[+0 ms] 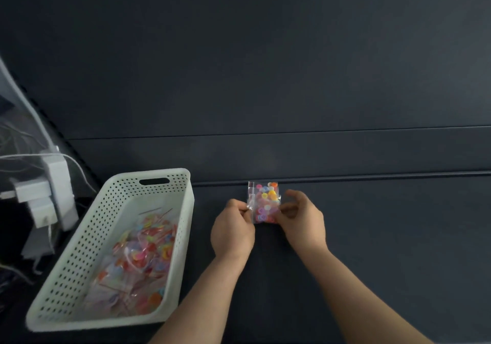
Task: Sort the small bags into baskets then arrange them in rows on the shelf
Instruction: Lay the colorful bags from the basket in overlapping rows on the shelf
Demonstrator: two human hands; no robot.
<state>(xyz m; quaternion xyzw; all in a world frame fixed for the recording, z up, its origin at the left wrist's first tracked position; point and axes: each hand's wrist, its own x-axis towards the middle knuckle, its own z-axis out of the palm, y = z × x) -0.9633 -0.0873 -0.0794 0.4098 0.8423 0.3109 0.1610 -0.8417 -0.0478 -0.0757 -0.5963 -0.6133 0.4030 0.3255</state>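
A small clear bag filled with colourful little rings stands upright on the dark shelf, close to its back ledge. My left hand pinches the bag's left edge. My right hand pinches its right edge with thumb and fingers. To the left lies a white perforated basket holding several more clear bags of the same colourful pieces.
A dark wall panel rises right behind the shelf, with a raised ledge along its foot. At the far left hang white plugs and a power strip with loose cables.
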